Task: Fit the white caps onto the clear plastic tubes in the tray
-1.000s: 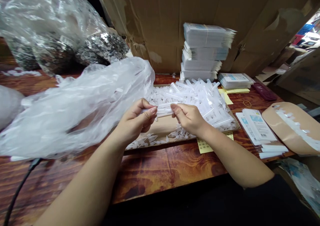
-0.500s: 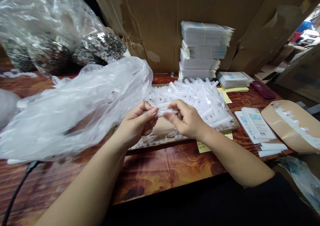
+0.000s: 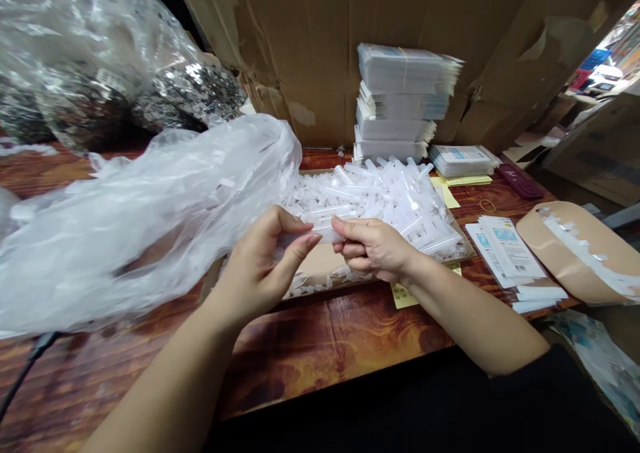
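Over a shallow cardboard tray (image 3: 319,261), a small clear plastic tube (image 3: 325,231) spans the gap between my two hands. My left hand (image 3: 263,256) pinches its left end between thumb and forefinger. My right hand (image 3: 375,245) has its thumb on the right end, with the other fingers curled beneath. Part of the tube is hidden by the fingers. Behind and to the right of the hands, a heap of similar translucent tubes (image 3: 395,189) fills much of the tray. Smaller whitish pieces (image 3: 303,196) lie at its left side.
A large translucent plastic bag (image 3: 150,206) covers the left of the table. Bags of shiny metal parts (image 3: 195,93) stand behind it. Stacked printed cards (image 3: 400,106) rise at the back. Loose cards (image 3: 515,249) and a beige curved container (image 3: 575,253) lie right.
My right hand has turned, its thumb now on the tube's end and its fingers curled under. The tube's pointed tip no longer shows. My left fingers have spread wider around its end.
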A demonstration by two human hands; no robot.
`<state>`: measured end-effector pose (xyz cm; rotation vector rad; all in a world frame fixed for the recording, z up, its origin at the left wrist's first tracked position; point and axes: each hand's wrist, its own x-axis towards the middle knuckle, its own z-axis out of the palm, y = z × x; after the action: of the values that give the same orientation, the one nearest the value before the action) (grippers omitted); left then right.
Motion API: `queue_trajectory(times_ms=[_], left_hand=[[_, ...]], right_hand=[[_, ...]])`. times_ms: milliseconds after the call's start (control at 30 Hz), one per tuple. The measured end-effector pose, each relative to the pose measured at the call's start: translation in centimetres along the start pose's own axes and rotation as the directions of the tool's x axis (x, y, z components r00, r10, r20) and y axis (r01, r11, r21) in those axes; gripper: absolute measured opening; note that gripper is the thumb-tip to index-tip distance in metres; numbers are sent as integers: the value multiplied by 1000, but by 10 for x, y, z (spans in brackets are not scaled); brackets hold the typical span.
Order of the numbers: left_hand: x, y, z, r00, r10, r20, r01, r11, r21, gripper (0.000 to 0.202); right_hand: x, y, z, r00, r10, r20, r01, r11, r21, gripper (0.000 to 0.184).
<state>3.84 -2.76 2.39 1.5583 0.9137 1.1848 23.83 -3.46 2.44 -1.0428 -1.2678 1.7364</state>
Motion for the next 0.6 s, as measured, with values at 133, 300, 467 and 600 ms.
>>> queue_trajectory(times_ms=[133, 300, 467, 600], left_hand=[[-4, 3, 2, 959, 283, -3, -271, 921, 279, 16], [8, -1, 3, 995, 93, -48, -92, 996, 22, 35], [25, 2, -4, 973, -212, -96, 135, 851, -508, 43], [32, -1, -8, 935, -339, -104, 242, 825, -511, 34]], right_hand=[[-7, -12, 0, 974, 196, 114, -199, 980, 19, 46], [-9, -25, -32, 871, -460, -174, 253, 723, -643, 28], [10, -24, -110, 534, -830, -163, 35, 214, -976, 10], [10, -24, -118, 541, -831, -127, -56, 115, -992, 22]])
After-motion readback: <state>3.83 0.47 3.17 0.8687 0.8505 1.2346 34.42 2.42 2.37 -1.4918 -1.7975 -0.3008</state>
